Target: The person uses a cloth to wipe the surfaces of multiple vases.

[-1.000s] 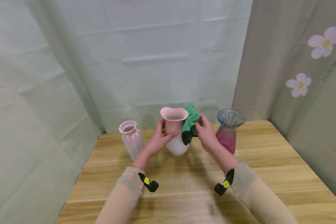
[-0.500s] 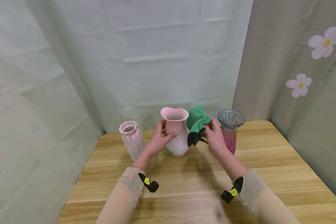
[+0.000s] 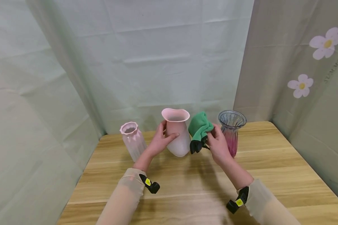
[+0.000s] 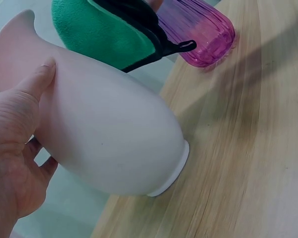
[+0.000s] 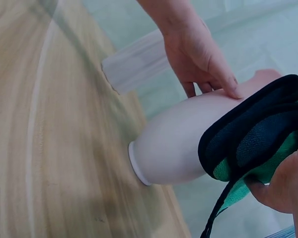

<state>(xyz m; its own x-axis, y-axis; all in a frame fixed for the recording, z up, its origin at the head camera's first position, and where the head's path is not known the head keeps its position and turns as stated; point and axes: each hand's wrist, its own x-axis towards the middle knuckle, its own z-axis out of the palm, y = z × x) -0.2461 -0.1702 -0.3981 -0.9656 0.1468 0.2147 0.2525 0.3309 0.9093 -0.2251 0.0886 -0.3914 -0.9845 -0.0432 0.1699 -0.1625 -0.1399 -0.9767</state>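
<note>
A pink-and-white vase [image 3: 179, 142] with a wavy, flared mouth stands in the middle, its base at the tabletop. My left hand [image 3: 158, 141] grips its neck from the left, thumb across the front and fingers behind. To the vase's right, my right hand [image 3: 218, 143] pinches a bunched green cleaning cloth [image 3: 200, 125]. Black edging and a small black loop [image 4: 185, 46] show on the cloth in the left wrist view. In the right wrist view the cloth's folded dark side [image 5: 258, 131] overlaps the vase.
A ribbed pale pink vase [image 3: 133, 142] stands to the left, behind my left forearm. On the right, a ribbed glass vase [image 3: 231, 125], grey-blue fading to magenta, is partly covered by my right hand. The wooden table [image 3: 270, 175] ends at hanging cloth sheets [image 3: 169, 62].
My right hand has drawn the green cloth off the vase's side to the right, then slightly down, and the cloth shows more spread. My left hand and the vase have stayed put.
</note>
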